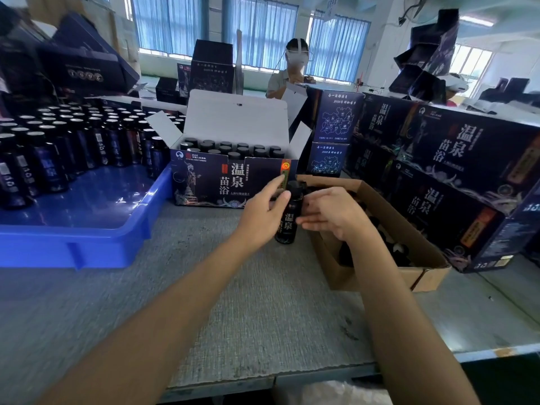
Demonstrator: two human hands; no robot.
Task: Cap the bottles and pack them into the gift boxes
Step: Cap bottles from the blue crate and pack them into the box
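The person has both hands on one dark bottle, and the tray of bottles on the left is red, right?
Not quite: the tray is blue, not red, as the head view shows. The rest stands: the left hand and the right hand are both on one dark bottle, and the tray of bottles sits on the left.
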